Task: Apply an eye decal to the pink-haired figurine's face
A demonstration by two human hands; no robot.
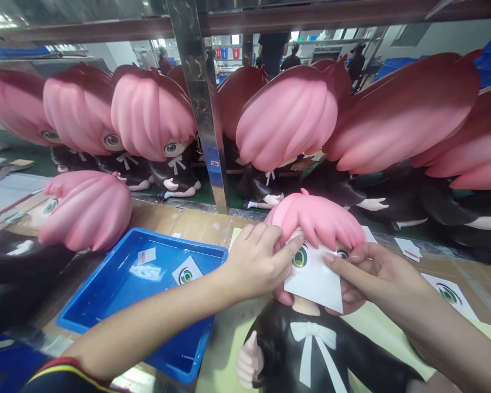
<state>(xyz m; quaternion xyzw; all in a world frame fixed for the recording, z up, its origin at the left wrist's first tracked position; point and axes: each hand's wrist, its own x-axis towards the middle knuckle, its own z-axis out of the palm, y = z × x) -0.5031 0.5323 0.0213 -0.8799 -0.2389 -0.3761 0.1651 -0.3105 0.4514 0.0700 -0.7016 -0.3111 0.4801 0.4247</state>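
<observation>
Fingers of both hands pinch the white eye sheet's (315, 281) edges against the doll's face (311, 256).

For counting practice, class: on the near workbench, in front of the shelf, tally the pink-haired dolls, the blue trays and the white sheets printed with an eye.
Pink-haired dolls: 2 (held doll, lying doll)
Blue trays: 1 (blue tray)
Eye sheets: 3 (face sheet, tray sheet, bench sheet)
Total: 6

Glossy smooth plastic doll (311, 305), matt white paper sheet (315, 281), shiny blue plastic tray (106, 305), wooden bench (188, 221)
</observation>
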